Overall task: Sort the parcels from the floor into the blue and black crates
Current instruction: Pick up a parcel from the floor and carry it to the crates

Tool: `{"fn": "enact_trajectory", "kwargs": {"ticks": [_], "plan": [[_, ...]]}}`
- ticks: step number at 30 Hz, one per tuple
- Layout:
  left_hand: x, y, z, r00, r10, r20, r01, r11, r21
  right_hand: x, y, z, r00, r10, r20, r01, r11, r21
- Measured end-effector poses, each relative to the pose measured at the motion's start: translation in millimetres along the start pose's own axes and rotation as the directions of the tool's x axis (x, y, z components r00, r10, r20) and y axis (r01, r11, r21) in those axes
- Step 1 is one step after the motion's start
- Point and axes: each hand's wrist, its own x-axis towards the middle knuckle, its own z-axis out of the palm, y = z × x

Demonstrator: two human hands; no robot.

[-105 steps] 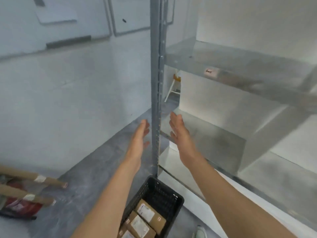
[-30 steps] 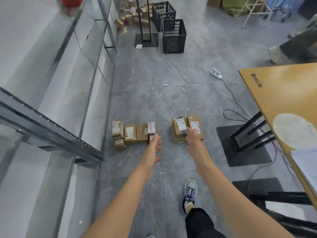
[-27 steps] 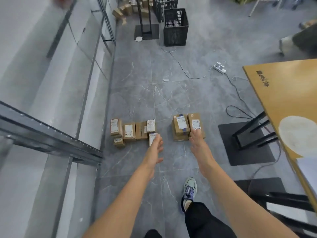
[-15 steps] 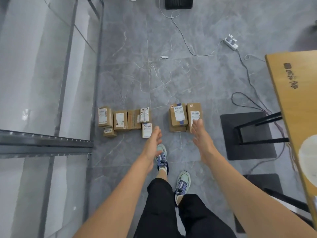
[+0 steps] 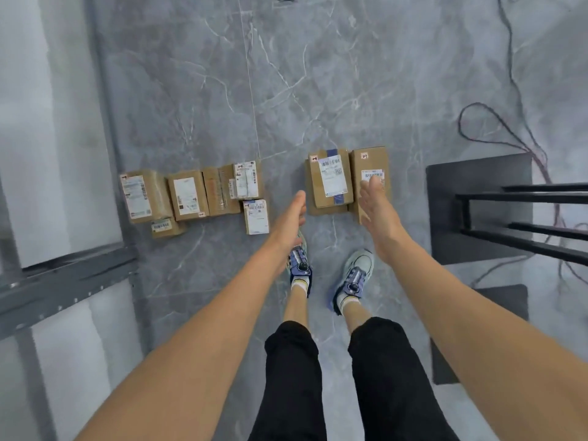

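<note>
My shoes (image 5: 358, 275) stood on the grey floor (image 5: 318, 90) just short of the parcels, so a careless step forward could have kicked the nearest box out of line. Above them my left grip (image 5: 291, 214) and right grip (image 5: 378, 211) both hung spread, fingers straight, holding nothing. The right grip lay over the near end of the right-hand parcel (image 5: 370, 163); whether it touched the cardboard I could not tell. Its neighbour, the taped parcel (image 5: 331, 179), seemed to sit on another box and pressed against it, so lifting one with a flat, loose hold could, I judged, have dragged or toppled the other. The small parcel (image 5: 256, 216) by my left grip looked light enough to skid away if nudged. The row of parcels (image 5: 187, 195) further left sat packed side by side, leaving little room for fingers. Beyond, a loose cable (image 5: 460, 122) looped over the floor beside a black stand (image 5: 445, 218), a likely trip once my arms were full. Neither crate was in view.
</note>
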Motion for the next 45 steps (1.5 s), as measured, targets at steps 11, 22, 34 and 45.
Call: {"fn": "enact_trajectory", "kwargs": {"ticks": [11,22,34,45], "plan": [[204,-35,19,0.992,-0.107,-0.061,0.104,0.994,-0.042,184,57,5,0.998,0.068,0.002,-0.068,0.993,-0.092],[290,-61,44,0.99,-0.106,-0.09,0.103,0.994,-0.038,255,91,9,0.999,0.052,-0.009,-0.052,0.998,-0.039],[330,-69,50,0.991,-0.097,-0.096,0.089,0.992,-0.089,280,102,10,0.999,0.033,-0.027,-0.034,0.999,-0.039],[345,-96,46,0.988,-0.121,-0.095,0.105,0.981,-0.162,303,109,15,0.987,0.145,-0.074,-0.147,0.989,-0.025]]}}
